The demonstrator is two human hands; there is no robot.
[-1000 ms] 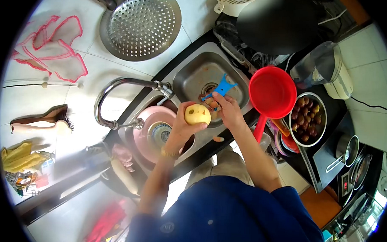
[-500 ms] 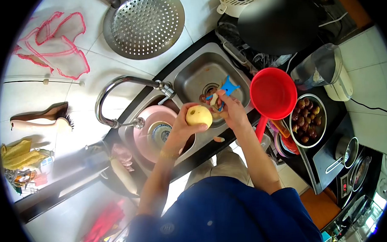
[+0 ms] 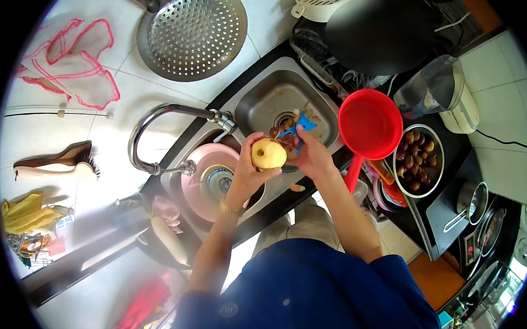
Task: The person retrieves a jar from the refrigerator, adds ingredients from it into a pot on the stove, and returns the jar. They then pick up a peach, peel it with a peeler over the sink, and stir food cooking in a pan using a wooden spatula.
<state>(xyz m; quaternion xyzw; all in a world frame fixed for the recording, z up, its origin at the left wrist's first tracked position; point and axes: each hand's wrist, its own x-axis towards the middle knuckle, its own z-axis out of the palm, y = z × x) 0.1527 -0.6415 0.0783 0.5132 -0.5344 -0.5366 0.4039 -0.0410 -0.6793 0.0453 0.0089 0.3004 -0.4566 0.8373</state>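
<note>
My left hand [image 3: 250,174] is wrapped round a peeled, pale yellow apple [image 3: 269,154], with the dark hollow at its end facing up. Close to its right, my right hand [image 3: 313,157] grips a blue peeler [image 3: 303,123] whose head points over the sink. The peeler and the apple look slightly apart. Below them, the metal sink basin [image 3: 255,104] has peel scraps [image 3: 287,141] round its drain. A small piece of peel [image 3: 297,188] lies on the dark counter edge near my right wrist.
Left of my hands, a pink basin [image 3: 194,176] with a patterned bowl [image 3: 219,180] sits under the curved faucet [image 3: 138,138]. At right are a red dipper [image 3: 369,124], a pan of dark round fruits [image 3: 438,177] and a blender-like jug [image 3: 431,86]. A perforated strainer [image 3: 192,34] hangs on the tiles.
The peeler has shifted slightly left with my right hand, closer to the apple. Peel that was bunched by the peeler now lies scattered in the sink. The apple has turned a little.
</note>
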